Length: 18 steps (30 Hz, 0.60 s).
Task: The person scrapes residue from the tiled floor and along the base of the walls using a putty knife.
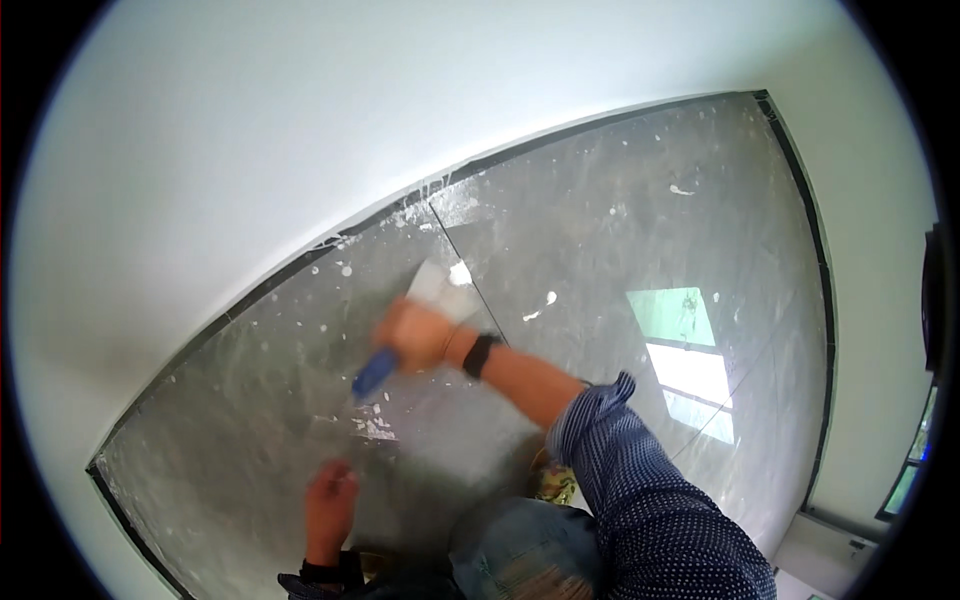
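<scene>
My right hand [418, 335] grips a scraper with a blue handle [375, 373] and a wide pale blade [440, 288]. The blade lies against the grey glossy floor tile [600, 230], beside a tile joint and a white paint blot. The hand and tool look blurred. A black watch [478, 355] sits on that wrist, and the sleeve is dark blue with white dots. My left hand [330, 505] rests on the floor lower down, fingers curled loosely, holding nothing. White paint flecks [375, 428] lie on the tile between the two hands.
A white wall [250, 130] meets the floor along a dark skirting strip [560, 140]. Another wall stands to the right. A bright window reflection [685, 360] shines on the tiles. White spatters dot the floor. My knee in jeans [520, 555] is at the bottom.
</scene>
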Each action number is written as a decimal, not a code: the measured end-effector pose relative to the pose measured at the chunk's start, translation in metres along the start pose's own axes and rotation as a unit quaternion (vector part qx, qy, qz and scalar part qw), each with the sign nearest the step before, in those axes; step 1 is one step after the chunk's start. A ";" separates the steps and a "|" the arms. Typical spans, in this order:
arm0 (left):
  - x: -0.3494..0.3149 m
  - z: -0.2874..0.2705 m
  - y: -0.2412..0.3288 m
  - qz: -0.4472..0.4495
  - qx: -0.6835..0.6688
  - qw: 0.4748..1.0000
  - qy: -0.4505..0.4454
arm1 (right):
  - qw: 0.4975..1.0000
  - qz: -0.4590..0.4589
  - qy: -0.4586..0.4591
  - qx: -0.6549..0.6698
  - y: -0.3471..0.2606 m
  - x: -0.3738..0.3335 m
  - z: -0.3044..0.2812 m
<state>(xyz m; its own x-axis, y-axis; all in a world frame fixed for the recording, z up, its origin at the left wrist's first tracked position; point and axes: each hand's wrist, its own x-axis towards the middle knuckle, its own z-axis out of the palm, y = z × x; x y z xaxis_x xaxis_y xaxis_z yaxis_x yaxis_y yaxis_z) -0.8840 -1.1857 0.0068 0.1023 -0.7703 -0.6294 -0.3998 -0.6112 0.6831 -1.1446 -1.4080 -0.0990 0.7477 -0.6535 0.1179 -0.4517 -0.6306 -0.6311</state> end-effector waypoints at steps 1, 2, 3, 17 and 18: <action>0.002 -0.003 -0.009 0.014 0.060 0.998 -0.008 | 0.999 0.022 0.036 0.018 0.013 0.006 -0.030; 0.002 -0.005 -0.009 0.017 0.058 0.998 -0.010 | 0.997 0.031 0.062 0.016 0.013 0.007 -0.031; 0.004 -0.007 -0.007 0.007 0.039 0.999 -0.017 | 0.995 0.036 0.088 0.014 0.011 0.013 -0.032; 0.016 -0.002 -0.019 -0.008 0.037 0.999 0.014 | 0.997 -0.034 0.050 0.055 -0.030 0.008 0.001; 0.018 0.000 -0.015 0.016 0.040 0.999 0.022 | 0.996 -0.058 0.033 0.063 -0.043 0.001 0.003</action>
<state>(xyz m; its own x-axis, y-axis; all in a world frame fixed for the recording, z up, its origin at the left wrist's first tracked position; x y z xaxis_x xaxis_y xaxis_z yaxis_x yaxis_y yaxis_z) -0.8766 -1.1907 -0.0147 0.1281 -0.7981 -0.5888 -0.4758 -0.5703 0.6696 -1.1233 -1.3806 -0.0741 0.7557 -0.6085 0.2421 -0.2968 -0.6478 -0.7017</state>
